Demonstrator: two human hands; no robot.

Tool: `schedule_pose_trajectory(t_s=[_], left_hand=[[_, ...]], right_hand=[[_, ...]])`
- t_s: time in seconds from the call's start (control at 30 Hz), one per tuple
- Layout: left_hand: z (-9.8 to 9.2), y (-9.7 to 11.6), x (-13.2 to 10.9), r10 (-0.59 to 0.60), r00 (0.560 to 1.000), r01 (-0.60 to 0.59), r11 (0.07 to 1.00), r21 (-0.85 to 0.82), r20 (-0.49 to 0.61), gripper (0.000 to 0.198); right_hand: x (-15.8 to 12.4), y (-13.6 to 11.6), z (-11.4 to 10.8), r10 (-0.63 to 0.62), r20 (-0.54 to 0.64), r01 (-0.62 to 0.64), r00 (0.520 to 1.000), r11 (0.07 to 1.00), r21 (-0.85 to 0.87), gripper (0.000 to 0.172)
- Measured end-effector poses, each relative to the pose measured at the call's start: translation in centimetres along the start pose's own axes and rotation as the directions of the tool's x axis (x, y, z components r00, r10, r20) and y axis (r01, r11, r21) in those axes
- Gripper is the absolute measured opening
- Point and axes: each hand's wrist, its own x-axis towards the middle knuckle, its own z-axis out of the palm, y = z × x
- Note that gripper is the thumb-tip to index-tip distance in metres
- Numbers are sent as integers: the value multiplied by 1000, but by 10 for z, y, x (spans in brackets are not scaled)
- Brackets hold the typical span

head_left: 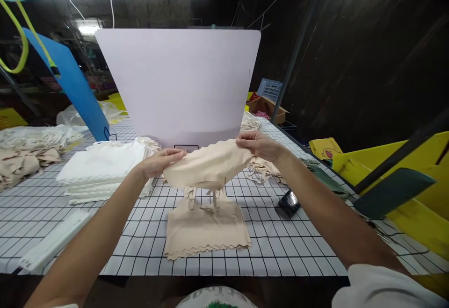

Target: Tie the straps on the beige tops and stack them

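A beige camisole top (210,162) is stretched sideways in the air between my two hands, its scalloped edge uppermost. My left hand (164,161) pinches one end of that edge, and my right hand (257,144) grips the other end. Straps hang from the garment toward the table. Just below lies a small stack of beige camisole tops (206,228), laid flat with straps toward the far side and wavy hems facing me. The raised top hides part of the tabletop behind it.
White folded garments (105,165) are piled at left, near a long white plastic piece (54,240). More beige garments (266,170) lie beyond my right hand. A black object (289,203) sits on the gridded table (280,252). A white board (182,83) stands behind; yellow bins (379,158) are at right.
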Motion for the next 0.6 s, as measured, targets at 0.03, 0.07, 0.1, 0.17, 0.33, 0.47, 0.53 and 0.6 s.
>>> schedule_pose_trajectory(t_s=[0.03, 0.07, 0.1, 0.17, 0.33, 0.47, 0.53, 0.6], left_hand=[[6, -2, 3, -19, 999, 18, 999, 31, 41, 39], [13, -4, 6, -18, 996, 14, 999, 52, 85, 41], [22, -6, 10, 7, 992, -14, 998, 60, 128, 42], [42, -9, 19, 115, 974, -123, 992, 28, 194, 44], [64, -4, 27, 237, 969, -223, 962, -157, 73, 36], [39, 13, 14, 239, 964, -259, 942, -214, -116, 29], [25, 19, 7, 242, 959, -269, 941, -207, -146, 32], [15, 22, 4, 228, 962, -255, 947, -196, -149, 34]], right_hand=[[3, -1, 7, -4, 1, 4, 1000, 1000, 9, 44], [8, -1, 15, -13, 3, 13, 1000, 1000, 14, 44], [12, -2, 24, -24, 9, 24, 1000, 1000, 17, 44], [22, -2, 40, -49, 40, 49, 998, 999, 5, 44], [31, -4, 46, -74, 71, 79, 995, 994, -79, 45], [17, -3, 9, 50, 101, -32, 994, 984, -175, 44], [8, -1, -8, 48, 70, -36, 996, 985, -171, 45], [1, -1, -17, -10, 1, 10, 1000, 996, -83, 49]])
